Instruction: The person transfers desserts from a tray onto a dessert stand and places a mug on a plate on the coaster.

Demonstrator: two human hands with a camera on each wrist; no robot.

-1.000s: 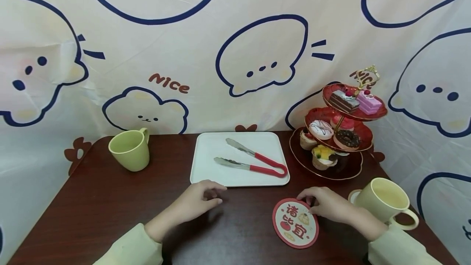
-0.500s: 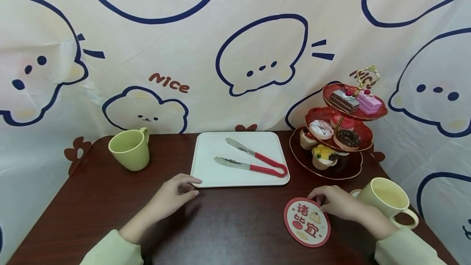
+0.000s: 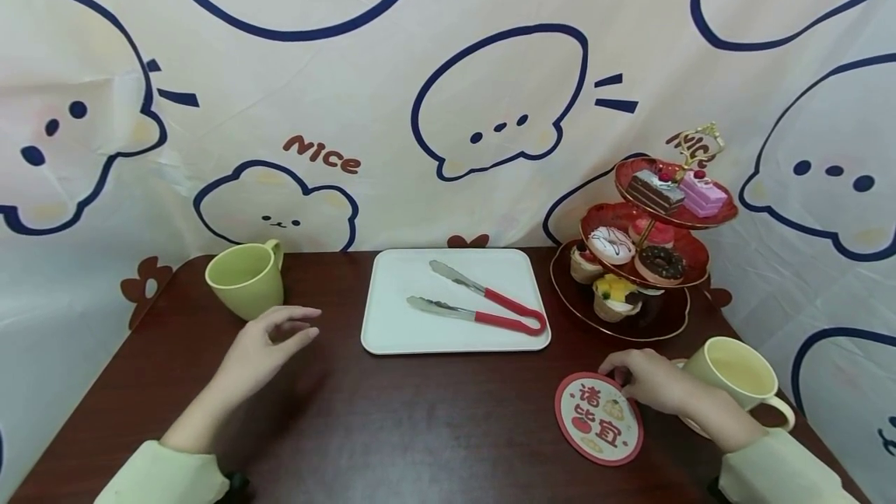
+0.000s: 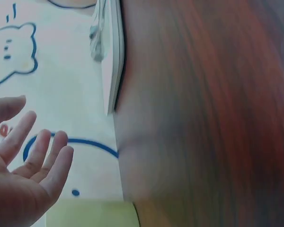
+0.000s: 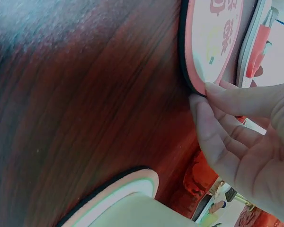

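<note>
My right hand (image 3: pixel 651 381) pinches the upper right rim of a round coaster (image 3: pixel 599 420) with a red border and red Chinese characters. In the right wrist view the thumb lies on the coaster's (image 5: pixel 213 47) printed face and the fingers are behind its dark edge. My left hand (image 3: pixel 262 352) is over the table's left side, holding nothing, its fingers loosely bent. Just beyond it stands a green mug (image 3: pixel 246 280), partly overlapped by the hand in the head view. A pale yellow mug (image 3: pixel 735 376) on another coaster (image 5: pixel 144 177) stands beside my right wrist.
A white tray (image 3: pixel 392 333) with red-handled tongs (image 3: pixel 490 308) lies at the back middle. Behind my right hand rises a three-tier red stand (image 3: pixel 595 216) with toy cakes and donuts. A printed cloth (image 3: pixel 378 99) hangs along the table's (image 3: pixel 420 426) back edge.
My left hand has moved left, from the tray's front edge to near the green mug. My right hand has carried the coaster rightward, toward the yellow mug.
</note>
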